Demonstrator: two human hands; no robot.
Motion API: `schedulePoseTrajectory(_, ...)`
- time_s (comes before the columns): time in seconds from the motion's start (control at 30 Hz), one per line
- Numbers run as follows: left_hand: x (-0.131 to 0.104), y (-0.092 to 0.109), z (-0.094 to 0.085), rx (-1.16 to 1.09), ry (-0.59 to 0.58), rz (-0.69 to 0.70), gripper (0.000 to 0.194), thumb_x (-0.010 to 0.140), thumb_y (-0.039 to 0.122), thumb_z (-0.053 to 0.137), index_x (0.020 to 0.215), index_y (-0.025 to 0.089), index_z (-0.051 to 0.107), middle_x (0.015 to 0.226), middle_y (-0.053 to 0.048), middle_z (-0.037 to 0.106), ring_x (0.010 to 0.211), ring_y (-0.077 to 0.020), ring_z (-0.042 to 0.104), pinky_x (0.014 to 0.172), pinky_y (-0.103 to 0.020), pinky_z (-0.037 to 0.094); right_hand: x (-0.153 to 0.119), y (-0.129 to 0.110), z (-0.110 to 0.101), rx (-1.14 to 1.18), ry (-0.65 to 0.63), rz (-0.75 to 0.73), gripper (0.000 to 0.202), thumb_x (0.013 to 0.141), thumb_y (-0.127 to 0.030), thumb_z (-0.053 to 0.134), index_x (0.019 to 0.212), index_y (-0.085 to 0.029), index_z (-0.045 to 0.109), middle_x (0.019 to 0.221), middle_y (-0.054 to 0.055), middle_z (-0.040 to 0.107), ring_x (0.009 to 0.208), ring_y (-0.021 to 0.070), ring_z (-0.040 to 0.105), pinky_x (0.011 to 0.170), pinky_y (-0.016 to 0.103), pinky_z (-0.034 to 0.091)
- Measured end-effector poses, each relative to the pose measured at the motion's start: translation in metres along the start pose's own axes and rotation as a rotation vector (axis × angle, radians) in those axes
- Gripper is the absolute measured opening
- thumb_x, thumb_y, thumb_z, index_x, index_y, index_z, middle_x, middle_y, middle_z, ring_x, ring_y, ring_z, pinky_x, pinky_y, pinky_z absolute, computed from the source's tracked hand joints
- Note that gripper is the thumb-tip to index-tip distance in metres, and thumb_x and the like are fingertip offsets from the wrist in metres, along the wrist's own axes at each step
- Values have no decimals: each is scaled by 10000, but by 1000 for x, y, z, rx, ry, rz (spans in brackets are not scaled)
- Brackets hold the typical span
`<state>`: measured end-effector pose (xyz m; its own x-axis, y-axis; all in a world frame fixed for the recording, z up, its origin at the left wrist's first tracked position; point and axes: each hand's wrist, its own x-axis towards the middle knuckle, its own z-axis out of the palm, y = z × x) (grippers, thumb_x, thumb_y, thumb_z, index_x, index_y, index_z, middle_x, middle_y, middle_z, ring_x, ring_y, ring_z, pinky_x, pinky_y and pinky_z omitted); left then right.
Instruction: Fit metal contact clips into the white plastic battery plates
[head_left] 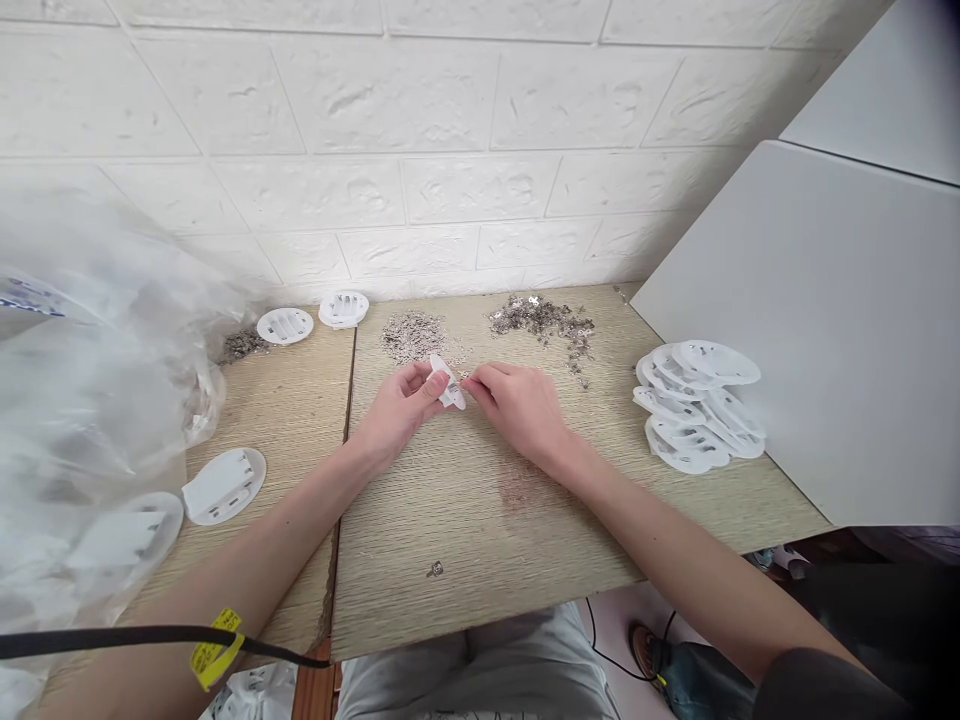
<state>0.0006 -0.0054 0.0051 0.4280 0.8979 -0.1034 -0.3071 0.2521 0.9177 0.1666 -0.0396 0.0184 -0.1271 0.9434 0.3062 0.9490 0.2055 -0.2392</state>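
My left hand (401,408) grips a white round plastic piece (448,384) by its edge, tilted up on its side, with small slots on the face turned to the right. Close beside that face, my right hand (517,402) is closed in a pinch, thumb against forefinger. Something tiny seems to be at its fingertips, too small to name. Just behind the hands lies a pile of small silvery metal pieces (412,337). A second, darker heap of metal clips (544,320) spreads out behind my right hand.
Overlapping white round pieces (697,405) are stacked at the right by a grey panel (817,330). More white discs (285,325) lie at the back left. Clear plastic bags (97,380) fill the left side. One loose metal piece (435,569) lies near the table's front edge.
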Motion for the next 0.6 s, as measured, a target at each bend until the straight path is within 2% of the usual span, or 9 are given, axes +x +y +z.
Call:
schedulePoseTrajectory(0.2, 1, -1, -2, -26, -16, 12, 330, 718, 406, 749, 853, 132, 625, 860, -56, 660, 875, -183, 636, 951, -429, 471, 0, 1, 0, 18, 8, -14, 326, 957, -338, 437, 750, -169, 623, 764, 36, 670, 583, 118, 455, 535, 281, 178)
schedulePoseTrajectory(0.37, 0, 0, -1, -11, -24, 11, 315, 737, 401, 733, 869, 135, 627, 899, -73, 668, 942, -208, 632, 973, -439, 451, 0, 0, -2, 12, -14, 4, 328, 958, -339, 436, 755, -169, 629, 788, 44, 683, 590, 120, 465, 539, 282, 176)
schedulePoseTrajectory(0.6, 0, 0, -1, 48, 4, 13, 400, 702, 448, 752, 910, 135, 615, 918, -71, 661, 920, -197, 621, 941, -420, 456, -1, -2, -5, -3, -49, 22, 328, 959, -340, 438, 751, -168, 625, 769, 49, 680, 580, 119, 468, 540, 278, 171)
